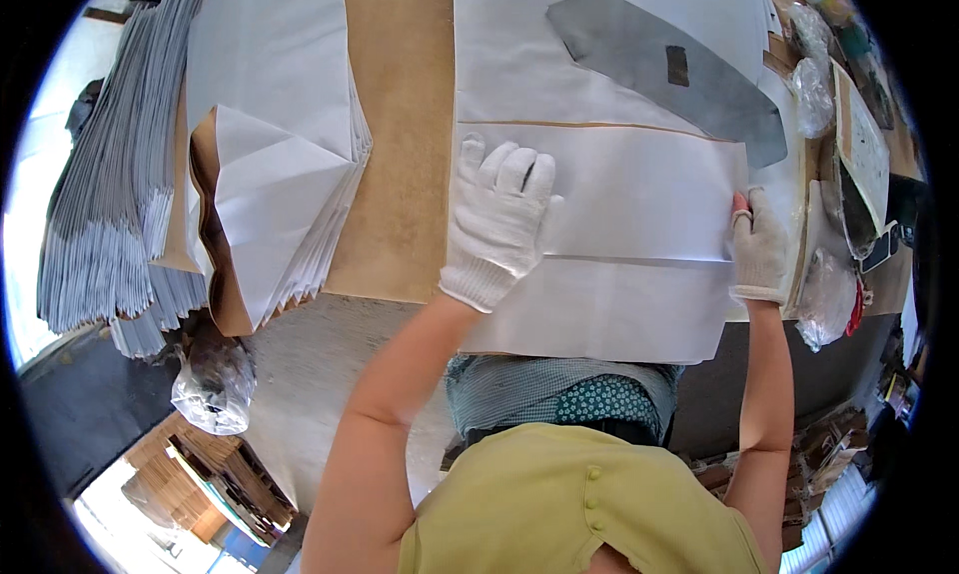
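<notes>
In front of me lies a white paper sheet with a brown edge along its far side and a crease across it. Its near part hangs past the table edge toward my lap. My left hand, in a white knit glove, rests flat near the sheet's left edge, fingers stretched out. At the right edge, my right hand pinches the sheet; its glove leaves a fingertip bare. Beyond, a flat grey template with pointed ends and a small dark rectangle lies on more white paper.
On the left stand a stack of white paper with brown undersides and a thick pile of folded grey-white sheets. A clear plastic bag hangs below the table. Plastic wrap and a framed board crowd the right side.
</notes>
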The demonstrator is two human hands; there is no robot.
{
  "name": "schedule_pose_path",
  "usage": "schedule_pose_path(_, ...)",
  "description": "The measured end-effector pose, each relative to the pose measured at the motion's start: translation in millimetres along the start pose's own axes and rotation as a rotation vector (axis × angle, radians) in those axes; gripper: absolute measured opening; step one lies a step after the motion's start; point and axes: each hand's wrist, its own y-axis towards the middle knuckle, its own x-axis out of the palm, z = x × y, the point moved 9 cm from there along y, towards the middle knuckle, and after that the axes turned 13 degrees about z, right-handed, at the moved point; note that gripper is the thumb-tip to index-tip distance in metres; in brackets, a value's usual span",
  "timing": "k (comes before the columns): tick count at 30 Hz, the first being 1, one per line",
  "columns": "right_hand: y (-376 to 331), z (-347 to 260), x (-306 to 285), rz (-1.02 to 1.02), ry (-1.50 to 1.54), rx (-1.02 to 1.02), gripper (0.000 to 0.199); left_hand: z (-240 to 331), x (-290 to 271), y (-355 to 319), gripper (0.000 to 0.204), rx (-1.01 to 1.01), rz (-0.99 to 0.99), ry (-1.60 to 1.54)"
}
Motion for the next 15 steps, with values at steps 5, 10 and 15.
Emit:
schedule_pose_path(5, -7, -126, -26, 0.47, 0.006, -0.501, 0.058, 0, 12, 12, 0.041, -0.141, -0.147, 0.12)
schedule_pose_path(10, -38, -191, 12, 0.293, 0.403, -0.547, 0.057, -8, 25, 14, 0.032, -0.142, -0.093, 0.07)
schedule_pose_path(15, -8, -82, -7, 0.46, 0.244, -0.505, 0.052, -11, 10, 9, 0.022, -0.122, 0.064, 0.029)
